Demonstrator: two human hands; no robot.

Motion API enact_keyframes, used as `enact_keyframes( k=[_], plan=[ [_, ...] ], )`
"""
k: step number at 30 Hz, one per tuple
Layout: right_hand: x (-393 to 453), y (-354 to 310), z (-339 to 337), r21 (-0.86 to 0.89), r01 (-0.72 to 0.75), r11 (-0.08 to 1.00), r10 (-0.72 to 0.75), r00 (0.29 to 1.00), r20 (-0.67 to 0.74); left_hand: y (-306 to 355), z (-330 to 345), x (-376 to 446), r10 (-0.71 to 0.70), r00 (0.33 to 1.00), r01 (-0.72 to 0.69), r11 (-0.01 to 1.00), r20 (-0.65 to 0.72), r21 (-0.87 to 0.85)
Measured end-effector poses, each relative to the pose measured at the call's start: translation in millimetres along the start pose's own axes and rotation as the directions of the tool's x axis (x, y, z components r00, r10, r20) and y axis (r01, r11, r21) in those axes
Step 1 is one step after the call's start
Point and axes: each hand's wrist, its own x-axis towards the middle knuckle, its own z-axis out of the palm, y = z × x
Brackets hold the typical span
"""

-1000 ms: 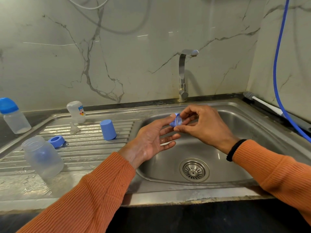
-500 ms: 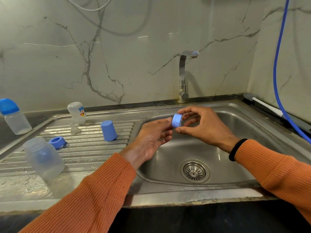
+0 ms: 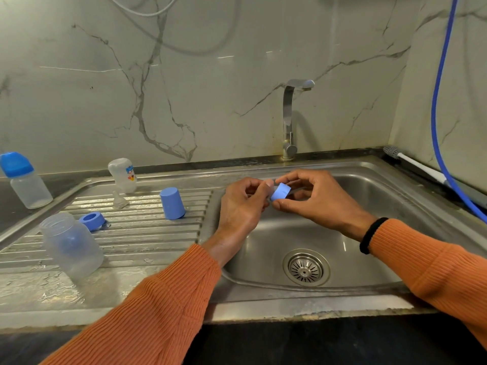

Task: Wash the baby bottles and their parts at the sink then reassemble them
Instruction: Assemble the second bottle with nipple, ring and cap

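Over the sink basin (image 3: 369, 206) both hands meet on a blue screw ring (image 3: 281, 191). My right hand (image 3: 313, 200) pinches the ring between thumb and fingertips. My left hand (image 3: 241, 206) has its fingers curled, with the thumb tip against the ring's left edge. On the drainboard (image 3: 147, 241) stand a blue cap (image 3: 171, 203) and a small inverted bottle (image 3: 123, 175). A clear nipple (image 3: 120, 201), a second blue ring (image 3: 92, 220) and a clear bottle (image 3: 72, 246) on its side lie there too. A capped bottle (image 3: 23, 180) stands at the far left.
The faucet (image 3: 289, 119) rises behind the basin with no water running. The drain strainer (image 3: 305, 267) sits in the basin floor. A bottle brush (image 3: 416, 164) lies on the right rim under a blue hose (image 3: 438, 114). The drainboard is wet.
My left hand rose from below the ring, curled its fingers and brought its thumb onto it. My right hand turned the ring and kept its hold.
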Motion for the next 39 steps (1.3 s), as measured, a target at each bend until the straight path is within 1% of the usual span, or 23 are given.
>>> enact_keyframes(
  k=[3, 6, 8, 11, 13, 15, 19, 24, 27, 30, 32, 34, 39],
  plan=[
    [-1, -3, 1, 0.057, -0.020, 0.998, 0.020, 1.000, 0.012, 1, 1, 1, -0.049, 0.999, 0.047, 0.995, -0.015, -0.084],
    [-1, -3, 3, 0.074, -0.032, 0.997, 0.031, 0.999, 0.008, 3, 2, 1, -0.117, 0.993, 0.116, 0.982, -0.002, -0.149],
    [-3, -4, 3, 0.074, -0.036, 0.997, 0.035, 0.999, 0.011, 4, 1, 2, -0.168, 0.985, 0.172, 0.970, 0.037, -0.170],
    [-4, -1, 2, 0.095, -0.043, 0.995, 0.043, 0.999, 0.007, 6, -5, 4, -0.240, 0.959, 0.271, 0.931, 0.148, -0.246],
    [-3, 1, -1, 0.114, -0.050, 0.992, 0.052, 0.999, -0.007, 7, -8, 4, -0.238, 0.952, 0.282, 0.925, 0.191, -0.254],
    [-3, 3, -3, 0.123, -0.057, 0.991, 0.059, 0.998, -0.008, 8, -8, 2, -0.229, 0.953, 0.274, 0.931, 0.198, -0.242],
    [-3, 2, -2, 0.143, -0.065, 0.988, 0.065, 0.998, 0.001, 8, -5, 1, -0.197, 0.972, 0.224, 0.944, 0.131, -0.244],
    [-4, -1, 3, 0.267, -0.076, 0.961, 0.082, 0.997, -0.013, 6, 0, 1, -0.133, 0.990, 0.142, 0.956, 0.053, -0.255],
    [-5, -5, 4, 0.351, -0.080, 0.933, 0.084, 0.996, 0.004, 5, 0, 3, -0.048, 0.999, 0.045, 0.983, -0.014, -0.176],
    [-5, -7, 6, 0.369, -0.069, 0.927, 0.067, 0.998, 0.018, 5, -1, 3, 0.005, 0.998, -0.014, 0.990, -0.060, -0.142],
    [-5, -7, 7, 0.340, -0.054, 0.939, 0.050, 0.999, 0.019, 5, -1, 2, -0.009, 0.997, -0.006, 0.983, -0.080, -0.184],
    [-4, -7, 7, 0.298, -0.045, 0.954, 0.039, 0.999, 0.024, 5, -1, 2, -0.053, 0.995, 0.031, 0.970, -0.087, -0.242],
    [-3, -5, 8, 0.260, -0.048, 0.964, 0.034, 0.998, 0.061, 14, 0, 2, -0.245, 0.967, 0.205, 0.907, -0.067, -0.369]
  ],
)
